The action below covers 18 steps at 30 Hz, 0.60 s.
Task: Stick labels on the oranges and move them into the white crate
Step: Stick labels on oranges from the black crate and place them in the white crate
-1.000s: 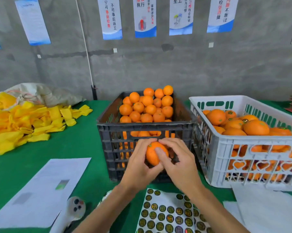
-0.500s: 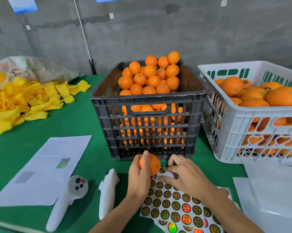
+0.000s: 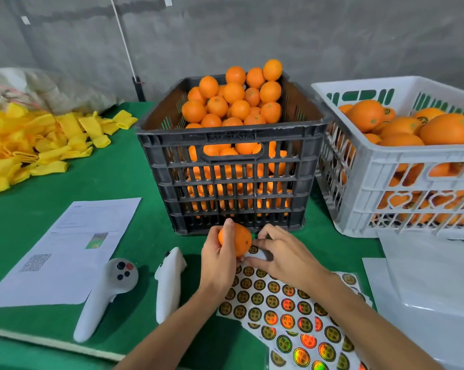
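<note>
My left hand (image 3: 217, 260) grips one orange (image 3: 236, 240) just in front of the black crate (image 3: 233, 166), which is heaped with unlabelled oranges (image 3: 233, 102). Right beside that orange, my right hand (image 3: 281, 255) rests its fingertips on the far edge of the label sheet (image 3: 292, 316), a white sheet of round dark and holographic stickers lying under both wrists. No label shows between its fingers. The white crate (image 3: 364, 166) stands at the right, holding labelled oranges (image 3: 367, 114).
Two white handheld controllers (image 3: 105, 289) (image 3: 169, 281) lie on the green table left of my hands, next to a printed paper (image 3: 70, 249). Yellow foam sleeves (image 3: 33, 145) are piled at the far left. White sheets (image 3: 425, 289) lie in front of the white crate.
Both hands came down from crate height to the table with the orange. My right hand left the orange and went to the label sheet. The view tilted downward.
</note>
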Motion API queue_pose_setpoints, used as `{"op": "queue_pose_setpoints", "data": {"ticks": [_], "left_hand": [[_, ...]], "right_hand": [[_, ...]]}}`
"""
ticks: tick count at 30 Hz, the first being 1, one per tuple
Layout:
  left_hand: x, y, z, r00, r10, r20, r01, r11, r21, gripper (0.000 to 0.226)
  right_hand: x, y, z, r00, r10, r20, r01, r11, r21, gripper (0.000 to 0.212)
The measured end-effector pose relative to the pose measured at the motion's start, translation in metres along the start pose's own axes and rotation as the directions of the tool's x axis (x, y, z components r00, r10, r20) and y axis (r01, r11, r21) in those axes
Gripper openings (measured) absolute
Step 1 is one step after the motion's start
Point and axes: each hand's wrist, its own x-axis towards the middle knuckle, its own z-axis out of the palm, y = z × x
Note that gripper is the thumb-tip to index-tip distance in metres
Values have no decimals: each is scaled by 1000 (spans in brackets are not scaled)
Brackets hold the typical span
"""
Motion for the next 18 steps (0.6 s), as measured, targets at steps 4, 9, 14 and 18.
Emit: {"op": "queue_pose_setpoints", "data": {"ticks": [4,9,14,18], "left_hand": [[-2,-1,-1,1000,-2,-7,2,999,32,58],[-6,3,0,1000,0,-5,0,996,88,52],[-9,5,0,1000,19,-6,-18,993,118,43],[-8,4,0,999,17,-38,-13,994,108,41]], "right_hand": [[1,-3,-1,1000,25,2,-25,997,70,60],[2,-4,0,997,74,-11,-72,988,138,39],[-1,-8,-4,996,83,28,-84,995,49,60],[-2,-9,-3,995,89,34,-89,996,9,67]]}}
